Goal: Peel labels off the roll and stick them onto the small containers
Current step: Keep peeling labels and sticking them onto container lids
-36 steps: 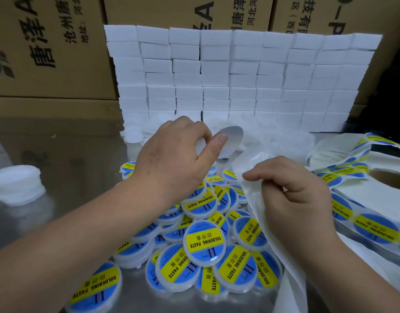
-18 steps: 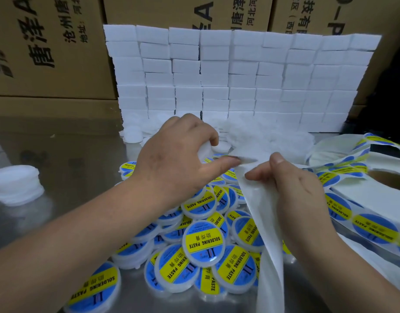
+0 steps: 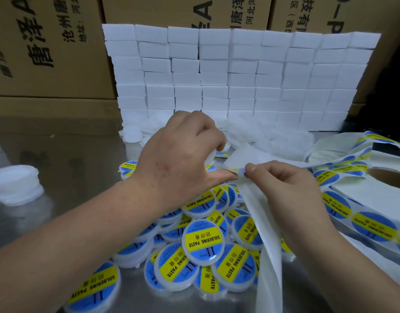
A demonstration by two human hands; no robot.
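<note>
The surface carries a wide pile of labelled containers below and just nearer than both hands, so a good part of the job looks done. To the right of the right hand lies the roll, which looks thick, with many blue-and-yellow labels left on its loose end. Beyond the hands sits a heap of plain white containers, and well left of the left hand a small stack of white containers; both lots appear unlabelled, so plenty is left.

The bared backing strip hangs down under the right hand, whose thumb and forefinger pinch it at the top. The left hand has its fingers curled round one white container, the thumb stretched out to touch the edge of a label on the strip. I judge this to be the peeling step: the label is not yet free and this container is still bare.
</note>
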